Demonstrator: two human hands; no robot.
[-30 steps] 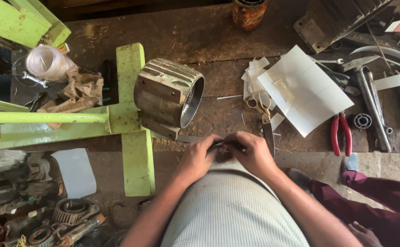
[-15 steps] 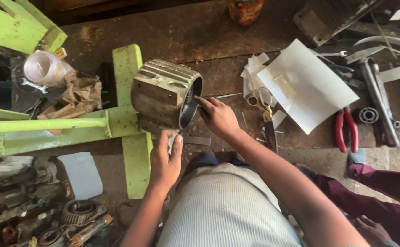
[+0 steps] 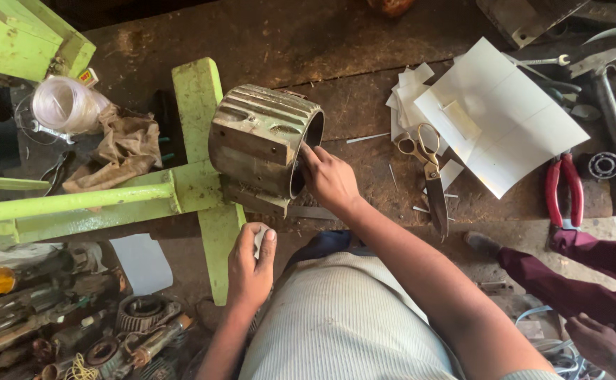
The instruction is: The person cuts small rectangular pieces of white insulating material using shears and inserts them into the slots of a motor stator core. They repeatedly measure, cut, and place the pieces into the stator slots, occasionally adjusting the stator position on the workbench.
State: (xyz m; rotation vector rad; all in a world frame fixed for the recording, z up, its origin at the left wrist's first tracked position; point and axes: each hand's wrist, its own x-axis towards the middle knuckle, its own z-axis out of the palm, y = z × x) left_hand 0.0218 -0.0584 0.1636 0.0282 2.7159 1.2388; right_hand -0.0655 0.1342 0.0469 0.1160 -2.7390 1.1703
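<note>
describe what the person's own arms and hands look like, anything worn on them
Both arms are bare from the forearms down to the fingers: no sleeves, gloves, watch or rings show on the left hand or the right hand. The nails are short. The only clothing of theirs in view is a pale ribbed top over the torso.

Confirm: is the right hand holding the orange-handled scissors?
No: the right hand reaches into the ribbed metal motor housing; the orange-handled scissors lie untouched on the bench.
</note>
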